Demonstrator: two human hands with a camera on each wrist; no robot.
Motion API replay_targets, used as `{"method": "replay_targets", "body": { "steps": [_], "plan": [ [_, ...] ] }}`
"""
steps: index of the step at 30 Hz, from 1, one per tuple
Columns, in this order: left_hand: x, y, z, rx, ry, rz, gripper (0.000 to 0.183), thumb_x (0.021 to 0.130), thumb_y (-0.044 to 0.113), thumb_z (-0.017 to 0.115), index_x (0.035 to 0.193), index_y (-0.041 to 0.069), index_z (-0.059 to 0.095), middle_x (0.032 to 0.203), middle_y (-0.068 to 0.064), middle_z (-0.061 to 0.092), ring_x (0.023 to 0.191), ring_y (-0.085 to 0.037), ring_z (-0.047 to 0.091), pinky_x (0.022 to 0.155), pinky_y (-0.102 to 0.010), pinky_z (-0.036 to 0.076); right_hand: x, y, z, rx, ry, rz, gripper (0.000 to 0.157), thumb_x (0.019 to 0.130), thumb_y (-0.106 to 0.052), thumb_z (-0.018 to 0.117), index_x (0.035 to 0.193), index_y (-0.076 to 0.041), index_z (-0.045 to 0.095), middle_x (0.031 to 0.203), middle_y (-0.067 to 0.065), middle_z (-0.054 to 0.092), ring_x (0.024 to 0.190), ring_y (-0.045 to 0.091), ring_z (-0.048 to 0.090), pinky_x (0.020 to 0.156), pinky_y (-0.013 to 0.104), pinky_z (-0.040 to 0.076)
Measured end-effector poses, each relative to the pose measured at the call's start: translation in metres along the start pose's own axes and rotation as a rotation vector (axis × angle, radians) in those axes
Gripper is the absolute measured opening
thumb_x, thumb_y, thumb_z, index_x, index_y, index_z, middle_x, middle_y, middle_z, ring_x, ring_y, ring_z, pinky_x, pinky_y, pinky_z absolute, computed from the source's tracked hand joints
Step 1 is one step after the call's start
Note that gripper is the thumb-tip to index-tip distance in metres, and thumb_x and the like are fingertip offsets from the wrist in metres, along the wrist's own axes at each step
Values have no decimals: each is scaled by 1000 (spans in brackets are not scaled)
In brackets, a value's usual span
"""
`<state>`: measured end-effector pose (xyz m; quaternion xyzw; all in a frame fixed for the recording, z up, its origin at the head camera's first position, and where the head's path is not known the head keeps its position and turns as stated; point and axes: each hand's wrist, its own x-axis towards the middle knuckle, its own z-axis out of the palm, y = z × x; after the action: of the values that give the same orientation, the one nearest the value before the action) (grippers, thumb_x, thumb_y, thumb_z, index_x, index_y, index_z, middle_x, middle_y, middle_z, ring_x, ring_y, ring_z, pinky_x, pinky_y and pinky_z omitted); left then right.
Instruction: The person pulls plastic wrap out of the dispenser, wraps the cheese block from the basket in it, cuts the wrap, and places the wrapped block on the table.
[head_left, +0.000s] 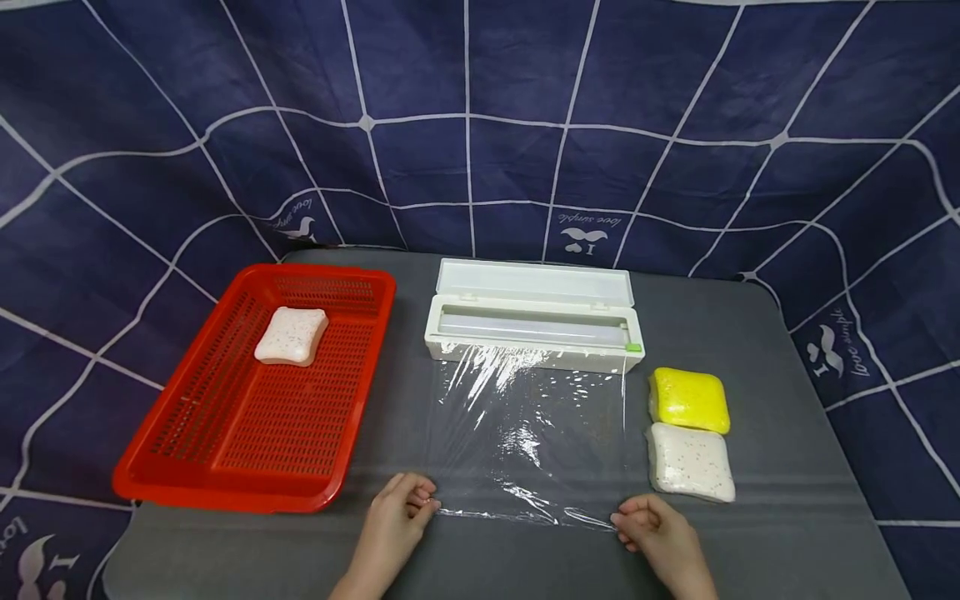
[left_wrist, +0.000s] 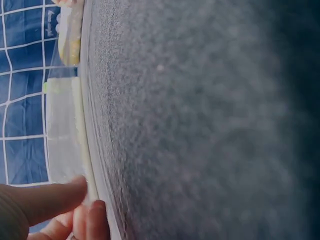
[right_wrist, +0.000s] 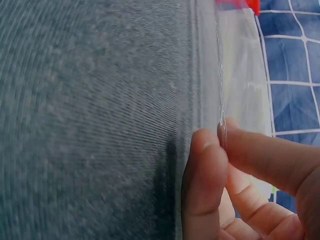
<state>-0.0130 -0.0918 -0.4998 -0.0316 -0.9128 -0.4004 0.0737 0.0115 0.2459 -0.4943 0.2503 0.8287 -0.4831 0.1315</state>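
A sheet of clear plastic wrap (head_left: 525, 442) stretches toward me from a white wrap dispenser box (head_left: 536, 357), whose lid (head_left: 536, 283) is tipped back. Inside the box the roll (head_left: 531, 328) shows. My left hand (head_left: 396, 521) pinches the sheet's near left corner between thumb and fingers. At the near right corner, my right hand (head_left: 660, 533) pinches the edge; the right wrist view shows the wrap's gathered edge (right_wrist: 220, 75) running into the fingertips. A green slider (head_left: 633, 347) sits at the box's right end.
To the left is a red plastic basket (head_left: 348, 400) with a speckled white soap bar (head_left: 291, 336) in it. On the right, a yellow soap bar (head_left: 688, 400) lies against a speckled white bar (head_left: 690, 461) on the grey table (head_left: 795, 467). A blue checked cloth (head_left: 517, 83) hangs behind.
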Motion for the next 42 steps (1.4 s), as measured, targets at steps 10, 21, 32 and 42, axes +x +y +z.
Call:
{"method": "replay_targets", "body": {
  "steps": [10,21,32,42],
  "plan": [
    [3,-3,6,46,7,16,34,62,-12,84,83,8,66,79,2,60,66,-3,58,57,-17,52,3,-5,9,-149,70,-66,21,83,-7,76,99,2,65,67,-1,64,58,11,61,53,21,50],
    [5,0,7,74,-7,-21,37,61,-10,85,86,7,65,81,1,58,68,-10,60,60,-21,53,5,-7,17,-276,136,-150,31,79,-8,79,104,1,64,72,-1,61,61,8,56,54,21,42],
    [5,13,-5,153,-13,-86,45,61,-1,89,96,5,61,88,-2,54,73,-13,54,62,-27,46,4,-8,20,-297,169,-169,36,77,-8,81,106,3,62,70,-1,59,59,7,55,53,22,41],
    [20,67,-76,64,143,92,52,65,3,90,109,7,63,92,1,58,74,-3,52,61,-17,47,5,-7,23,-296,186,-98,40,76,-7,82,108,5,60,71,3,59,60,12,55,53,25,40]
  ]
}}
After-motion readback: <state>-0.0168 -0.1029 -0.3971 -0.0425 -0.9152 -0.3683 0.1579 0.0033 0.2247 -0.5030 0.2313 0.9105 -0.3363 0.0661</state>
